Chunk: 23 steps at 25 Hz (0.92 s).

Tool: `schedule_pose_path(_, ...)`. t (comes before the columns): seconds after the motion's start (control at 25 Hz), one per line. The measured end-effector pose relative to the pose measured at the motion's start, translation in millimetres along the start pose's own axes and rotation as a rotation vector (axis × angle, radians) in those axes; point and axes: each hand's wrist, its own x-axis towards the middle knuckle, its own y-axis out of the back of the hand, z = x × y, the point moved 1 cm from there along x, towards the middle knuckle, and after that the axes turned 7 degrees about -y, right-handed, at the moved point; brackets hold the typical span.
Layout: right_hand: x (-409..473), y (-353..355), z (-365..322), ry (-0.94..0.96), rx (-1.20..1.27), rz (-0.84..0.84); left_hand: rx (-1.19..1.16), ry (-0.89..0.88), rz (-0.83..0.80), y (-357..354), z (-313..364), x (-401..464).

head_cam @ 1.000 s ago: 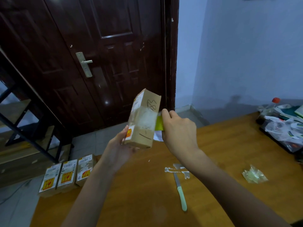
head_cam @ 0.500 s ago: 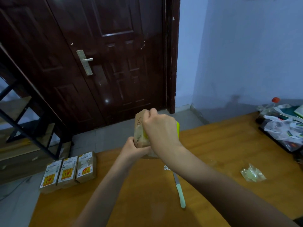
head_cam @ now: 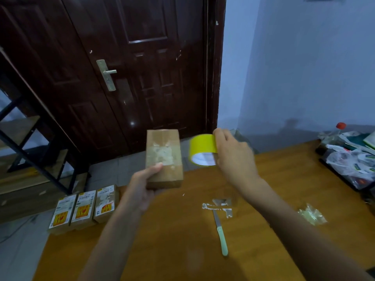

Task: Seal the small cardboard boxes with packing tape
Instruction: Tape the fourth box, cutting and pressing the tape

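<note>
So the left hand (head_cam: 142, 191) has a small cardboard box (head_cam: 164, 159) lifted clear above the wooden table (head_cam: 182, 250), fingers curled round its near left corner and the thumb laid on the upper face. That face is tilted up toward the camera, and a whitish patch of torn label sits in the middle of it. Just to the right of the box, not touching it, the right hand (head_cam: 235, 157) grips a roll of yellow packing tape (head_cam: 203, 150), fingers wrapped over the roll's right side, its white core showing underneath. Whether a strip of tape runs between roll and box, I cannot tell.

Down and to the left of the held box, three more boxes (head_cam: 84, 209) lie side by side at the table's far left corner, touching one another, each with a white label and a yellow-and-red sticker. Below and to the right of the held box, a knife with a pale green handle (head_cam: 221, 236) lies on the table, blade pointing away, its tip among some white paper scraps (head_cam: 218, 206). Further right of the knife sits a crumpled wad of clear tape (head_cam: 311, 214). At the table's far right edge there is a heap of plastic packaging (head_cam: 349, 159) with a red-capped bottle (head_cam: 339, 126) poking up behind it. Behind the box stands a dark wooden door (head_cam: 132, 67) with a metal lever handle (head_cam: 107, 75).
</note>
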Motion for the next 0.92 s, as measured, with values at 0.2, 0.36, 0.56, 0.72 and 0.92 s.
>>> schedule_pose_path(0.2,2.5,-3.8,15.4,0.114,-0.153,0.055,-0.146,0.029,-0.031,9.3,9.0,-7.2)
schedule_pose_path(0.36,-3.0,-23.0,15.0,0.107,-0.162,0.014,-0.203,0.043,-0.041,14.1,2.0,-10.0)
schedule_pose_path(0.56,-34.5,-73.0,1.6,0.115,-0.099,-0.085,-0.379,0.134,-0.071,24.2,-46.1,-12.0)
schedule_pose_path(0.72,-52.2,-106.2,10.8,0.141,-0.141,-0.142,-0.34,0.198,0.039,60.9,-98.2,-4.4)
schedule_pose_path(0.92,-116.5,-205.0,21.7,0.172,-0.166,-0.447,-0.194,0.364,0.206,101.3,-215.8,-0.9)
